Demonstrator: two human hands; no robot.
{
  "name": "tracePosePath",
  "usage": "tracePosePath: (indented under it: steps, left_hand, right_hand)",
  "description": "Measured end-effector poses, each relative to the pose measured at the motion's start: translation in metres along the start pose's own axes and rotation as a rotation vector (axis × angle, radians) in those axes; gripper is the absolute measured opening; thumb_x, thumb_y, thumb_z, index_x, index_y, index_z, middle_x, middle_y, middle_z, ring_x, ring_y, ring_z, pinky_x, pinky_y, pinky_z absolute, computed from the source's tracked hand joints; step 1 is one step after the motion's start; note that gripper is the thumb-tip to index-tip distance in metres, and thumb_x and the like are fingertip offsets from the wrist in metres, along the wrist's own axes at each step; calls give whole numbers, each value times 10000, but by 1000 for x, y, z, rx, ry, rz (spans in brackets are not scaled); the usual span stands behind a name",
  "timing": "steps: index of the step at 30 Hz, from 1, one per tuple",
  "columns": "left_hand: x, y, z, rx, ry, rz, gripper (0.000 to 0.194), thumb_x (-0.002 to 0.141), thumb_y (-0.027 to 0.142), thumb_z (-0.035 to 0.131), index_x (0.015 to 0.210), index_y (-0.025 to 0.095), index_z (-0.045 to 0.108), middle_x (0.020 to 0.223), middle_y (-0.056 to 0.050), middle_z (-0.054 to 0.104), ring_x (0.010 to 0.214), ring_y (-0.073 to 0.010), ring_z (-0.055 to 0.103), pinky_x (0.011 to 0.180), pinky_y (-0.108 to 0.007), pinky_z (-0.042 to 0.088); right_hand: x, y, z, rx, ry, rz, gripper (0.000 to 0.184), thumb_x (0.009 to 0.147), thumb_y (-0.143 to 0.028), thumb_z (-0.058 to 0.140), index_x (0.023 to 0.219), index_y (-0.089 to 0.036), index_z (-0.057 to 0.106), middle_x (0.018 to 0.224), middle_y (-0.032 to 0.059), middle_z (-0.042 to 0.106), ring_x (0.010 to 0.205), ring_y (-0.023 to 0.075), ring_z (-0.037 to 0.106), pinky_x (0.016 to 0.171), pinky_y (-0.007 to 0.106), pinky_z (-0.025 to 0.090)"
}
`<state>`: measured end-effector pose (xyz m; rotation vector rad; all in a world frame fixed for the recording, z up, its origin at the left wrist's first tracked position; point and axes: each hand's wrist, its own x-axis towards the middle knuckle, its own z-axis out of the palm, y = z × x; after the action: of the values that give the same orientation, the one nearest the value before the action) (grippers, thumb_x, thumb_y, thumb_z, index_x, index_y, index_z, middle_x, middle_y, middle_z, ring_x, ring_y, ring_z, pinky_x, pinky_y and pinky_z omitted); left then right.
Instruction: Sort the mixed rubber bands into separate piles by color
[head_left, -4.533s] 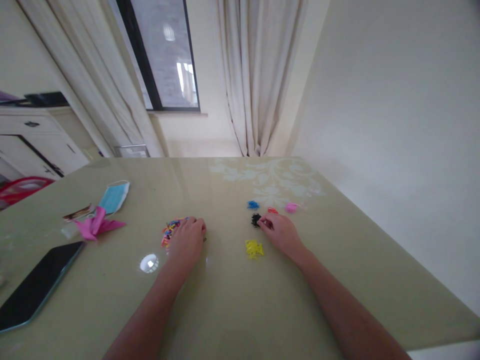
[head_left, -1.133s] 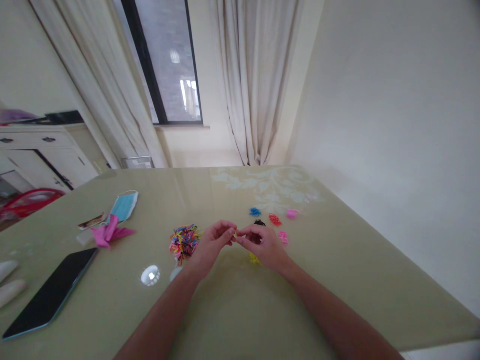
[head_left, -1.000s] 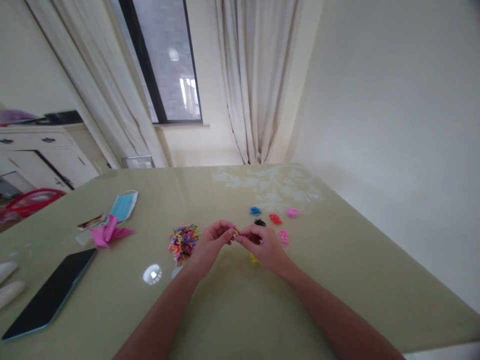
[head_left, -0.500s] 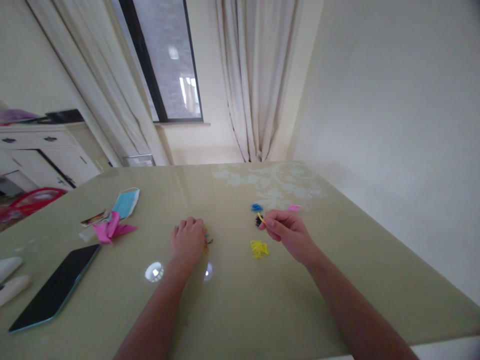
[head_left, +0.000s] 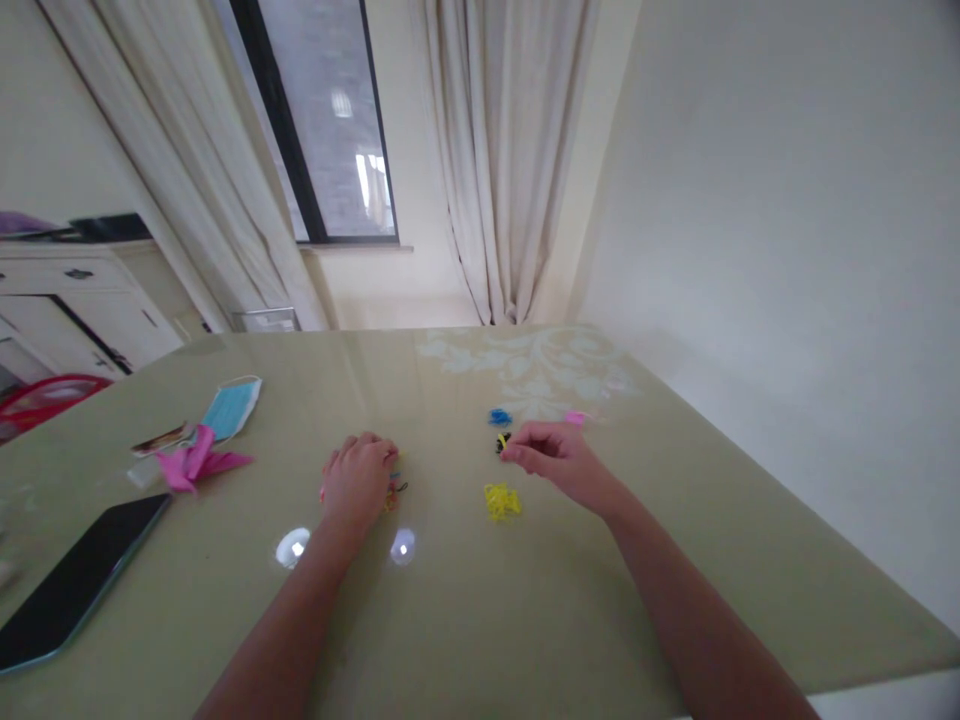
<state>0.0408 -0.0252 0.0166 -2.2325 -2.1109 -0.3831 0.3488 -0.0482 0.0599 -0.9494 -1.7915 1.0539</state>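
Observation:
My right hand (head_left: 559,460) is closed in a pinch, with a small yellow rubber band (head_left: 503,440) between thumb and forefinger. It hovers beside a small black pile (head_left: 498,447), partly covered by the fingers. Nearer to me lies a pile of yellow rubber bands (head_left: 502,502); a blue pile (head_left: 499,416) and a pink pile (head_left: 576,417) are farther back. My left hand (head_left: 358,480) rests on the table with curled fingers, over a mixed heap of coloured rubber bands (head_left: 393,492) whose right edge shows. What its fingertips grip is hidden.
On the left lie a dark tablet-like device (head_left: 82,580), a pink folded piece (head_left: 196,460), a blue face mask (head_left: 232,408) and a card-like picture (head_left: 161,440). A glossy table (head_left: 465,620) spreads beneath, with a wall (head_left: 787,250) along its right side.
The whole view has shifted, so the table things sit farther left. My right hand keeps the yellow rubber band, now closer over the black pile. My left hand stays at the mixed heap.

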Motion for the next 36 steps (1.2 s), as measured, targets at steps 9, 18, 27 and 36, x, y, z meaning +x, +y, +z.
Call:
tracePosePath:
  steps: [9, 18, 27, 36]
  left_hand:
    - [4, 5, -3, -480, 98, -75, 207, 898, 361, 617, 870, 238, 782, 895, -59, 780, 790, -243, 721, 820, -383, 537]
    - [-4, 38, 1, -1252, -49, 3, 375, 740, 514, 833, 924, 193, 774, 926, -70, 821, 860, -217, 747, 848, -359, 606]
    - [-19, 60, -6, -1468, -283, 13, 414, 677, 465, 918, 932, 180, 761, 886, -64, 826, 809, -196, 759, 795, -334, 617]
    - [-16, 50, -2, -1024, -208, 152, 297, 884, 456, 721, 1019, 193, 750, 1013, -87, 809, 914, -239, 744, 870, -394, 592]
  right_hand:
    - [3, 26, 0, -415, -338, 19, 184, 936, -286, 708, 795, -197, 784, 785, 31, 724, 743, 179, 621, 678, 282, 410]
    - [4, 33, 1, -463, -327, 77, 281, 919, -368, 755, 710, -181, 745, 669, -4, 642, 645, 142, 547, 598, 263, 334]
    - [4, 23, 29, -319, -10, -130, 431, 921, -600, 722, 1041, -189, 775, 784, 15, 658, 641, 132, 532, 610, 261, 408]
    - [4, 11, 26, -87, 126, -100, 397, 925, -573, 721, 842, -191, 789, 724, 26, 663, 646, 144, 535, 595, 276, 403]
